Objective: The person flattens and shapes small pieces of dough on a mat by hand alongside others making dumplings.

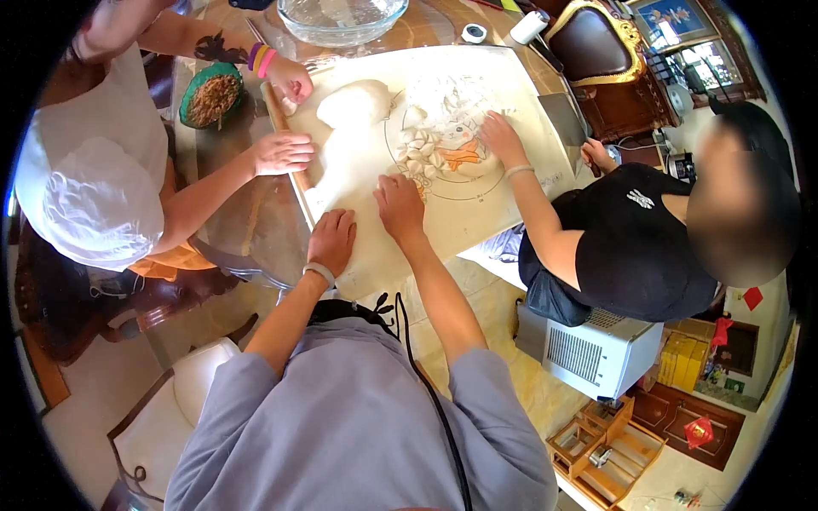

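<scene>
My left hand [332, 240] rests on the near edge of the pale printed mat [477, 68], fingers extended over its surface and holding nothing I can see. Further right, my right hand [399, 204] lies on the mat with its fingers slightly bent. Its fingertips are close to a pile of small dough pieces [417, 155]; whether they touch is unclear. Beyond both hands sits a large smooth lump of dough [354, 104]. A wooden rolling pin [274, 115] lies along the mat's left edge, partly covered by another person's hands.
Left of the mat, a person in white has both hands [285, 153] near the rolling pin. A person in black reaches a hand [503, 139] over the dough pieces from the right. A green bowl of filling [211, 98] and a glass bowl [341, 30] stand on the table.
</scene>
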{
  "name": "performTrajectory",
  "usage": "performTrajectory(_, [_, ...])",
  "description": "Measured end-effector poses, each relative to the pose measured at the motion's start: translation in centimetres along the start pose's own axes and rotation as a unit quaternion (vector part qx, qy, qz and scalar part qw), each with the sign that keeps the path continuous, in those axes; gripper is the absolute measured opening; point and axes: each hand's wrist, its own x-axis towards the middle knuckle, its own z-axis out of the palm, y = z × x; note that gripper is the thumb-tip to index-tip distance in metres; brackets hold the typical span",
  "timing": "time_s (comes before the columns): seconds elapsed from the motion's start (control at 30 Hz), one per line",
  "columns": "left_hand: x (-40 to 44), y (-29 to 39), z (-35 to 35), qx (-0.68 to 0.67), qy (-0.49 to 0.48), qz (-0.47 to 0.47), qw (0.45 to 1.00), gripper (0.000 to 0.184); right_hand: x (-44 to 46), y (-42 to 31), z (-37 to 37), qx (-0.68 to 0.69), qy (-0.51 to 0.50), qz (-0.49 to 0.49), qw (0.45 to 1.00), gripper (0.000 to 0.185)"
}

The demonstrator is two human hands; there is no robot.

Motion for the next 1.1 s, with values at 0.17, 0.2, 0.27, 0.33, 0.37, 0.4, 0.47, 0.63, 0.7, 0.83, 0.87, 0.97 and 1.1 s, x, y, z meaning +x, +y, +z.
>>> performTrajectory(0.17, [-0.1, 0.0, -0.5, -0.005, -0.009, 0.003, 1.0, 0.023, -2.3, 1.8, 0.0, 0.138, 0.028, 0.137, 0.981, 0.033])
performTrajectory(0.2, [-0.2, 0.0, -0.4, -0.002, -0.004, 0.007, 1.0, 0.023, -2.5, 2.3, 0.1, 0.152, 0.045, 0.129, 0.979, 0.031])
performTrajectory(0.27, [-0.2, -0.2, -0.2, 0.002, 0.003, 0.017, 1.0, 0.023, -2.8, 3.4, 0.3, 0.182, 0.08, 0.114, 0.973, 0.029])
performTrajectory(0.33, [0.1, -0.1, 0.0, -0.009, 0.008, 0.014, 1.0, 0.023, -2.5, 3.6, -0.2, 0.188, 0.077, 0.122, 0.972, 0.026])
performTrajectory(0.37, [-0.1, -0.2, -0.2, -0.013, 0.008, 0.009, 1.0, 0.022, -2.4, 3.2, 0.0, 0.194, 0.072, 0.127, 0.97, 0.025])
performTrajectory(0.4, [-0.4, -0.4, -0.3, -0.013, 0.001, 0.007, 1.0, 0.022, -2.3, 2.9, 0.5, 0.205, 0.076, 0.149, 0.964, 0.023])
performTrajectory(0.47, [-0.2, -0.4, 0.0, -0.018, -0.002, 0.008, 1.0, 0.022, -1.3, 3.0, 0.6, 0.218, 0.093, 0.187, 0.953, 0.022])
performTrajectory(0.63, [0.1, 0.0, -0.4, -0.02, -0.003, 0.007, 1.0, 0.021, 1.0, 3.0, 0.1, 0.15, 0.018, 0.325, 0.934, 0.027])
performTrajectory(0.7, [-0.3, 0.1, -0.8, -0.028, -0.006, 0.004, 1.0, 0.02, 0.7, 2.7, -0.1, 0.121, 0.0, 0.308, 0.944, 0.029])
performTrajectory(0.83, [0.1, 0.1, -0.4, -0.031, 0.003, 0.004, 0.999, 0.02, 0.7, 5.2, 1.2, 0.26, -0.018, 0.309, 0.915, 0.029])
performTrajectory(0.87, [-0.2, -0.2, -0.2, -0.031, 0.001, 0.004, 1.0, 0.02, 0.4, 6.1, 2.0, 0.33, -0.029, 0.326, 0.886, 0.029])
performTrajectory(0.97, [0.0, 0.0, -0.7, -0.029, 0.008, 0.022, 0.999, 0.02, 0.0, 4.4, -0.1, 0.174, -0.031, 0.237, 0.955, 0.029])
performTrajectory(1.1, [-0.4, 0.0, -0.5, -0.02, -0.005, 0.013, 1.0, 0.02, 0.0, 4.4, -0.1, 0.209, -0.046, 0.253, 0.943, 0.031])
